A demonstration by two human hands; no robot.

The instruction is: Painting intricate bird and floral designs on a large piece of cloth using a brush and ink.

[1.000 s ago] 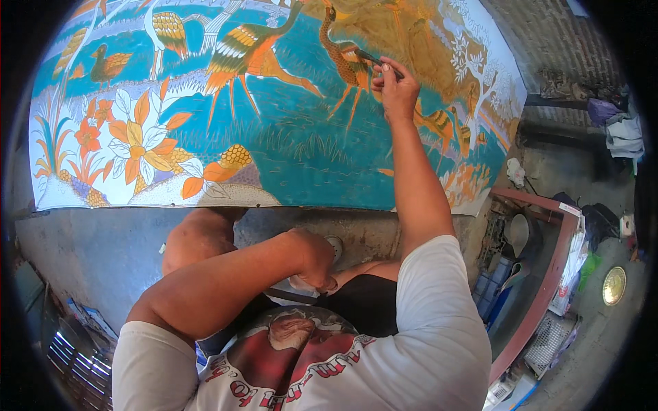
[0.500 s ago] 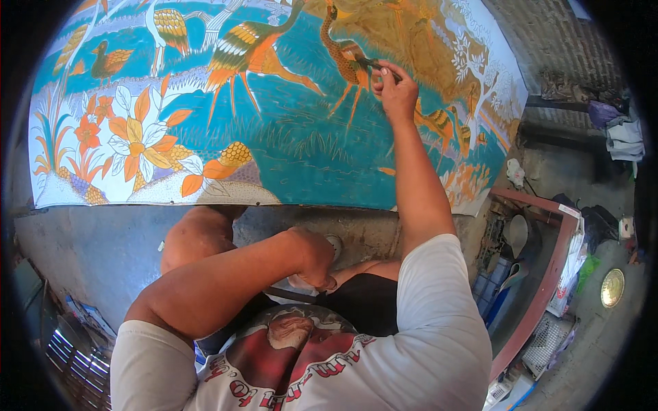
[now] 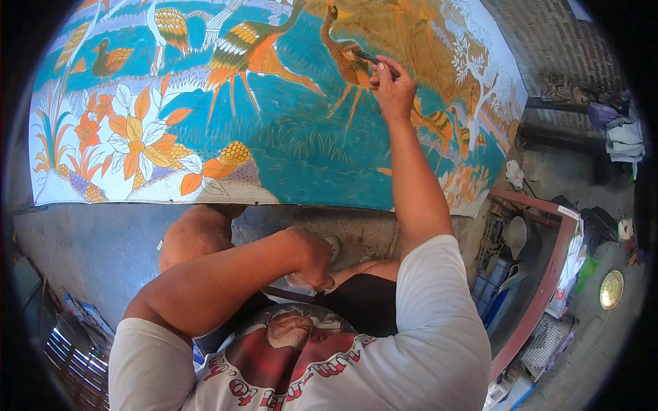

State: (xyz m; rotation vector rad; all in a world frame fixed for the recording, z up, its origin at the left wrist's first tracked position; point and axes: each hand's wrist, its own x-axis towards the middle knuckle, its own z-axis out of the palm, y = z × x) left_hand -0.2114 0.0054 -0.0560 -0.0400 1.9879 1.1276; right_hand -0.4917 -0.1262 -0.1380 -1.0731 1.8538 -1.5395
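Observation:
My right hand (image 3: pixel 394 89) is closed round a dark, slim paintbrush (image 3: pixel 365 56). The brush end points left and lies against the brown body of a long-necked bird (image 3: pixel 346 67) on a large painted cloth (image 3: pixel 288 178). That bird has a scaled neck and thin orange legs, set on teal ground. Low in front of me, my left hand (image 3: pixel 315 259) hangs bent at the wrist over my crossed legs. Its fingers are mostly turned away and hidden, so what they hold, if anything, does not show.
Orange and white flowers (image 3: pixel 137 147) fill the cloth's left part; a larger crane (image 3: pixel 247 51) is painted left of the brush. On the right stands a reddish-framed box (image 3: pixel 541 294) holding a ladle (image 3: pixel 515 236) and other items. A round gold-coloured lid (image 3: pixel 612 289) lies beyond it.
My right hand has shifted slightly, and the brush now tilts more, with its tip a little higher and further left on the bird. My left hand stays in place.

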